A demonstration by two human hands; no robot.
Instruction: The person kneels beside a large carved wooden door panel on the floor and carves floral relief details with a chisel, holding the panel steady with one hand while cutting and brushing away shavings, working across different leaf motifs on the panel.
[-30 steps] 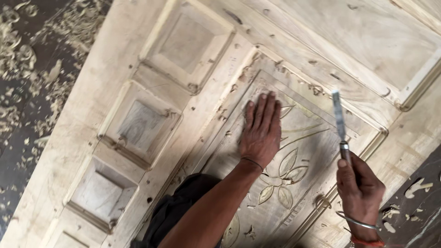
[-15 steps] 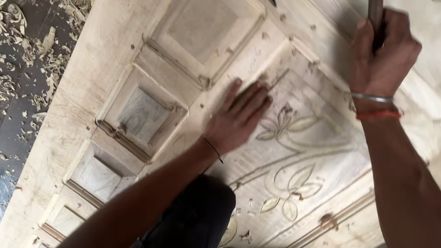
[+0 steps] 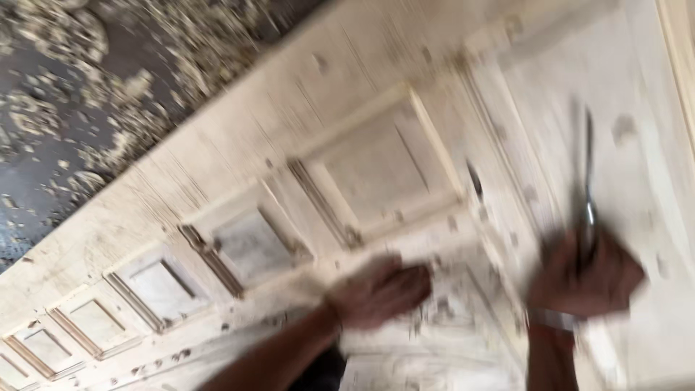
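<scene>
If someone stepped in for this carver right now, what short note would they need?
The picture is blurred by motion, so fine detail is uncertain.
Left hand: resting flat on the wooden door, low on the carved part, holding nothing.
Right hand: closed in a grip on a chisel, blade pointing up over the door, apparently off the wood.
Door: lying flat, with a row of square panels recessed along it. Wood chips cover the dark floor beside it.
Done: the panels are cut, and some carving shows by the left hand.
Left: the blur hides how finished the carving is; check before cutting.
</scene>
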